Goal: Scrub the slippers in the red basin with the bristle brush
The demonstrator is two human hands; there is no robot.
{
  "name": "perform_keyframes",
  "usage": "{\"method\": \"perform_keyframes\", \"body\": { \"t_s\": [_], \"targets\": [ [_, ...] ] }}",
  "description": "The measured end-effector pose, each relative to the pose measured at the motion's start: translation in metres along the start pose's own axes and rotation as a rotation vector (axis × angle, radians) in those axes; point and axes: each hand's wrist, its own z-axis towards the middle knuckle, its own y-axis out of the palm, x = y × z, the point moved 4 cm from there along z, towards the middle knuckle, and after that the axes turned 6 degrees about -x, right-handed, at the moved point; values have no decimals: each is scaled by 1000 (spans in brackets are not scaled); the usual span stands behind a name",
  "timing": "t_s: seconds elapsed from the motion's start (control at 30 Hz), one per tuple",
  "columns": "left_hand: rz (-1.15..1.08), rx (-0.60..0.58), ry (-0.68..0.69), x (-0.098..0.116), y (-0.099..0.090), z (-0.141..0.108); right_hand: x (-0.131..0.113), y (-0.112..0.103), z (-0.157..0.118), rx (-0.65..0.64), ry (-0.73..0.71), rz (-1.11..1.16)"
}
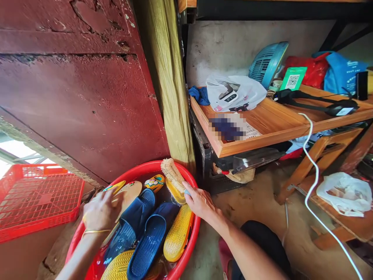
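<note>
A red basin (pixel 194 229) holds water and several slippers. My left hand (pixel 100 212), blurred, is closed at the basin's left side on a slipper mostly hidden beneath it. A yellow edge and a beige slipper (pixel 132 191) show beside its fingers. My right hand (pixel 199 200) grips a scrub brush (pixel 172 174) by its handle at the basin's right rim. The pale bristles lie over a yellow slipper (pixel 177 194). Two blue slippers (pixel 154 237) lie in the middle, and a yellow slipper (pixel 178 235) leans along the right wall, sole up.
A red plastic crate (pixel 40 198) stands left, beside a dark red door (pixel 78 101). To the right, a wooden tray (pixel 262 136) holds a white plastic bag (pixel 236 91) and a blue fan (pixel 269 64). A white cable (pixel 313 186) hangs before a wooden stool (pixel 346 217).
</note>
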Motion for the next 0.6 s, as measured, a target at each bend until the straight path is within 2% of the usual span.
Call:
{"method": "perform_keyframes", "body": {
  "t_s": [0.07,0.13,0.2,0.27,0.4,0.6],
  "targets": [
    [-103,-128,193,51,39,-17,0,0,1,-3,25,13],
    [-221,-316,265,99,85,-32,-1,-1,2,-4,38,24],
    [-225,-468,150,133,126,-41,-3,-2,3,5,32,34],
    [-182,-529,-33,154,154,-44,-3,-4,1,22,18,39],
    [-168,-539,-242,172,182,-43,2,-7,-2,48,5,30],
    [-267,-591,-413,162,202,-42,12,-8,-5,18,-9,-26]
  ]
}}
